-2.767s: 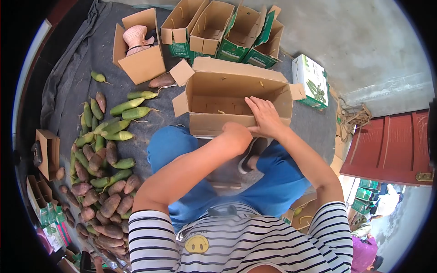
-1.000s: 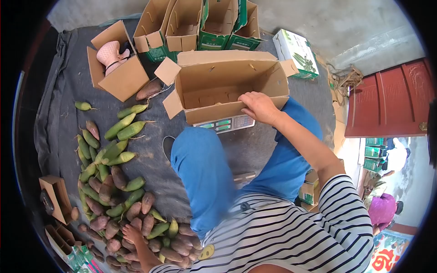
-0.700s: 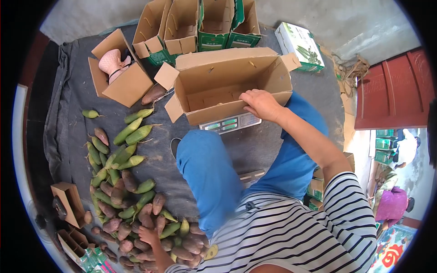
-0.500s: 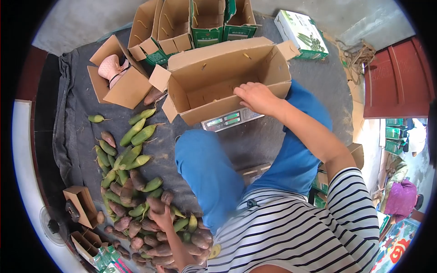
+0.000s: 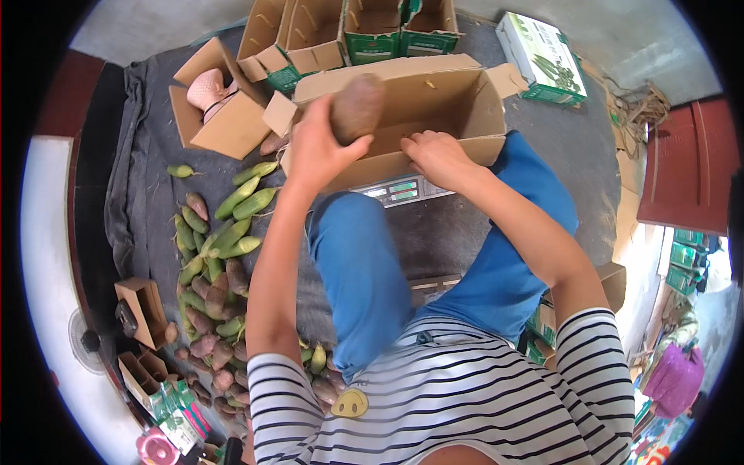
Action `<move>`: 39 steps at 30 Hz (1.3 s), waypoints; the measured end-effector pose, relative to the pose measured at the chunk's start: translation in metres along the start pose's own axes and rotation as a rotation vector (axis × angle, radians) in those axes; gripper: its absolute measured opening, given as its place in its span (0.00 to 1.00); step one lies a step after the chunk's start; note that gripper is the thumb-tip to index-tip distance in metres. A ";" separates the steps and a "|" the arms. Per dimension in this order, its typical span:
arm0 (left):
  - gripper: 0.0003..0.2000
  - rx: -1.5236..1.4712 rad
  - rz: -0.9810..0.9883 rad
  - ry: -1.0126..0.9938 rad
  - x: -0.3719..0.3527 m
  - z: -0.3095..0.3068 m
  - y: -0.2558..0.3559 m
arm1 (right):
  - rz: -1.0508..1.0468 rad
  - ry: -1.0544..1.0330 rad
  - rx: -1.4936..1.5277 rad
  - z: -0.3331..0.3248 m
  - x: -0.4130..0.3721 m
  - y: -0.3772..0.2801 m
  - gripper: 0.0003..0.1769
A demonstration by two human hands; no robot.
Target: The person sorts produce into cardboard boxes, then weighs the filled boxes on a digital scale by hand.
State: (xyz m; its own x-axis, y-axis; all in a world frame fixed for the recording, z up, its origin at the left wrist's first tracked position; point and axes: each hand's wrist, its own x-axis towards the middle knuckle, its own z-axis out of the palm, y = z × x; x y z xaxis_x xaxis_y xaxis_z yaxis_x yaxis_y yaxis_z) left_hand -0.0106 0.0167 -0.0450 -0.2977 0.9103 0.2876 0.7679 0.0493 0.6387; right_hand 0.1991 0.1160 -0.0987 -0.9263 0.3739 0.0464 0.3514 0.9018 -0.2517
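My left hand (image 5: 319, 149) grips a large brownish-purple radish (image 5: 358, 108), held over the left part of an open cardboard box (image 5: 372, 169). That box rests on a scale (image 5: 404, 191) with lit green displays. My right hand (image 5: 440, 157) has its fingers hooked over the near edge of the box, pinching the wall. To the left on the dark cloth lie several green radishes (image 5: 253, 203), and below them a pile of brownish-purple ones (image 5: 218, 298), partly hidden behind my left arm.
Several open boxes (image 5: 314, 35) stand behind the scale. A smaller box (image 5: 232, 133) with a pink item is at the left, and a closed printed box (image 5: 541, 58) at the back right. A person in purple (image 5: 673, 380) is at the far right.
My left hand has risen from the pile to above the box, bringing a radish with it. My right hand remains at the box edge. The view has shifted slightly.
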 end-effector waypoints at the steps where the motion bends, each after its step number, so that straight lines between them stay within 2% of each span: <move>1: 0.36 0.031 -0.033 -0.122 0.008 0.009 -0.006 | -0.010 0.008 0.005 0.000 0.000 0.000 0.11; 2: 0.36 0.137 0.008 -0.194 0.008 0.019 -0.016 | -0.020 0.011 -0.007 0.000 0.001 0.001 0.11; 3: 0.36 0.181 -0.034 -0.301 0.008 0.024 -0.022 | -0.035 0.011 -0.013 0.002 0.001 0.002 0.11; 5: 0.34 0.153 0.091 -0.142 -0.004 0.019 -0.020 | -0.052 0.043 -0.003 0.003 0.002 0.003 0.11; 7: 0.31 0.078 0.104 0.031 -0.025 -0.005 -0.005 | -0.042 0.039 0.000 0.001 0.003 0.000 0.10; 8: 0.26 0.092 0.092 0.141 -0.043 -0.015 -0.007 | -0.064 0.029 -0.014 0.001 0.004 -0.001 0.11; 11: 0.22 0.048 -0.116 0.333 -0.128 -0.032 -0.031 | -0.078 0.027 0.002 0.000 0.005 0.000 0.12; 13: 0.19 0.151 -0.339 0.326 -0.203 -0.033 -0.063 | -0.083 0.043 0.009 0.001 0.005 0.000 0.13; 16: 0.20 0.348 -0.660 0.133 -0.338 -0.029 -0.109 | -0.063 0.007 0.051 -0.001 0.006 -0.005 0.12; 19: 0.27 0.650 -1.080 -0.253 -0.444 -0.038 -0.120 | -0.044 -0.012 0.047 -0.003 0.007 -0.010 0.13; 20: 0.30 0.648 -1.218 -0.296 -0.467 -0.046 -0.121 | -0.041 -0.017 0.046 -0.003 0.007 -0.012 0.14; 21: 0.30 0.756 -1.218 -0.262 -0.504 -0.047 -0.132 | -0.035 -0.021 0.044 -0.004 0.007 -0.014 0.14; 22: 0.27 0.668 -1.371 -0.324 -0.527 -0.059 -0.144 | -0.026 -0.022 0.037 -0.003 0.007 -0.015 0.14; 23: 0.23 0.783 -1.446 -0.290 -0.548 -0.062 -0.148 | -0.012 -0.027 0.035 -0.002 0.007 -0.015 0.14; 27: 0.23 0.831 -1.516 -0.288 -0.581 -0.091 -0.163 | 0.016 -0.048 0.022 0.000 0.008 -0.013 0.14; 33: 0.30 0.994 -1.162 -0.193 -0.555 -0.098 -0.212 | 0.070 -0.081 0.017 -0.002 0.010 -0.021 0.13; 36: 0.33 0.959 -1.257 -0.304 -0.548 -0.104 -0.239 | 0.073 -0.083 0.000 0.000 0.011 -0.021 0.13; 39: 0.33 0.804 -1.450 -0.361 -0.538 -0.108 -0.254 | 0.088 -0.080 0.013 0.001 0.012 -0.020 0.13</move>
State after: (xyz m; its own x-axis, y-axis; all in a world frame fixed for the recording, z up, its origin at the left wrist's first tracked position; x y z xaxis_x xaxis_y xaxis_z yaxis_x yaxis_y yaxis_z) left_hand -0.1068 -0.5297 -0.2854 -0.9149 -0.0328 -0.4024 0.1063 0.9420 -0.3184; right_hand 0.1805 0.1022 -0.0938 -0.9001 0.4325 -0.0536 0.4305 0.8632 -0.2638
